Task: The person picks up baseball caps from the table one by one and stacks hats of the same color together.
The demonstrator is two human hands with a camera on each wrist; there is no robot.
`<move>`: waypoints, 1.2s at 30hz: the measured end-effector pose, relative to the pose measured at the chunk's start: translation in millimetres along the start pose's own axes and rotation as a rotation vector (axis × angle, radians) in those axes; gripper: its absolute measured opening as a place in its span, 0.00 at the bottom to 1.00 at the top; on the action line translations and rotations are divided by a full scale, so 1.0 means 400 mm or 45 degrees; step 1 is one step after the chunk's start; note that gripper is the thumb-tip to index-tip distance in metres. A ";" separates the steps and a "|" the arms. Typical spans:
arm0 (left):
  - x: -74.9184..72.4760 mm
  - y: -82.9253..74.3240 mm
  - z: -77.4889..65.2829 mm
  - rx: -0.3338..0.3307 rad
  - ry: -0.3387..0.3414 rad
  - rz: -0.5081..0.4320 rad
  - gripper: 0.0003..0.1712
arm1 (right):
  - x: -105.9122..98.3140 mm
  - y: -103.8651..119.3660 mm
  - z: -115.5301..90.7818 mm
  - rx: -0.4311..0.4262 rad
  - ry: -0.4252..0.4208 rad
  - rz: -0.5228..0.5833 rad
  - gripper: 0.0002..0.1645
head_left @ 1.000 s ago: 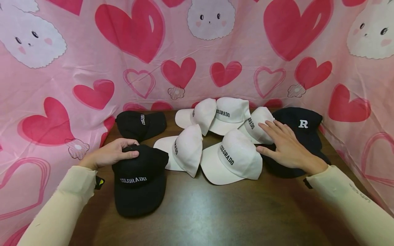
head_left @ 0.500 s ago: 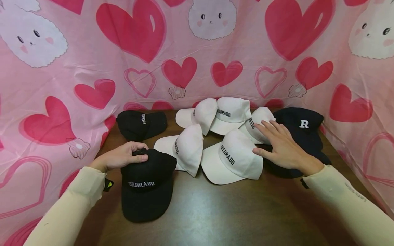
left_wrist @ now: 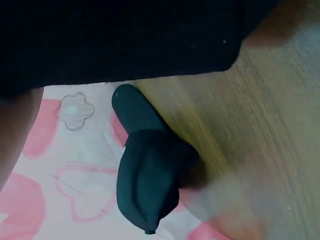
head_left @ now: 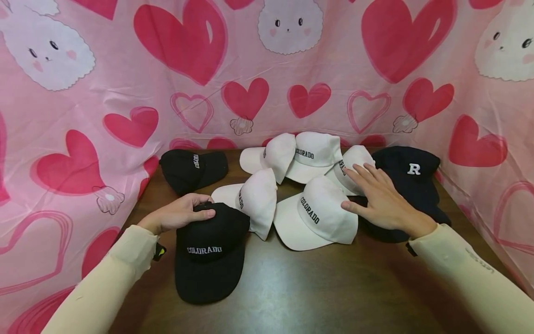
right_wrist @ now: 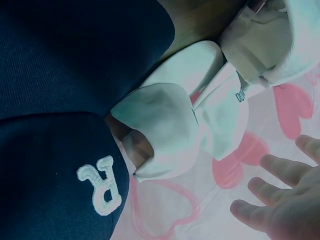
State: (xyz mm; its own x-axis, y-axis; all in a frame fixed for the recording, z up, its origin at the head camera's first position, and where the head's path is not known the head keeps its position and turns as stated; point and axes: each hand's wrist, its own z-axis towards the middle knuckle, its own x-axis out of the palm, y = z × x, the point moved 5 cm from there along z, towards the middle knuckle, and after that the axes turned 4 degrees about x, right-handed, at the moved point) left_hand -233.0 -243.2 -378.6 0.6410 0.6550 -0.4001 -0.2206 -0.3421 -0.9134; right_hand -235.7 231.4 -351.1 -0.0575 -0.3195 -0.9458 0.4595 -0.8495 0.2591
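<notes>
At lower left, your left hand [head_left: 179, 214] pinches the nearer black cap [head_left: 212, 257]; dragging it rightward could bump the white cap [head_left: 260, 199] behind. Your right hand [head_left: 381, 204], centre right, is spread.

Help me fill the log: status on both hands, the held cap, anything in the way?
Left hand grips black cap at top; right hand holding nothing. Cap's lettering in plain view. White cap just behind, contact unclear.

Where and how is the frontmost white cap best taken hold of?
Probably take that white cap by its crown, from above, with the right hand, which is nearest. The crown stands raised, while the brim lies low and points left and toward the person.
</notes>
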 end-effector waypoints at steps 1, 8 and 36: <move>0.001 0.001 0.005 -0.006 -0.020 0.009 0.11 | 0.001 0.000 0.000 -0.001 -0.002 0.000 0.52; 0.007 0.012 0.042 -0.025 -0.157 0.104 0.11 | 0.003 0.004 0.003 0.001 0.003 0.009 0.52; 0.027 0.004 0.025 0.192 -0.638 0.808 0.30 | 0.001 0.002 -0.007 0.007 -0.009 0.006 0.51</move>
State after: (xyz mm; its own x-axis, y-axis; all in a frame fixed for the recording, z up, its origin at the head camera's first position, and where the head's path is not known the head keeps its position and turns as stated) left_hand -233.8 -229.8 -385.0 -0.0350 0.6028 -0.7971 -0.5496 -0.6778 -0.4884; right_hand -233.0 231.9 -351.6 -0.0615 -0.3266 -0.9431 0.4549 -0.8503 0.2648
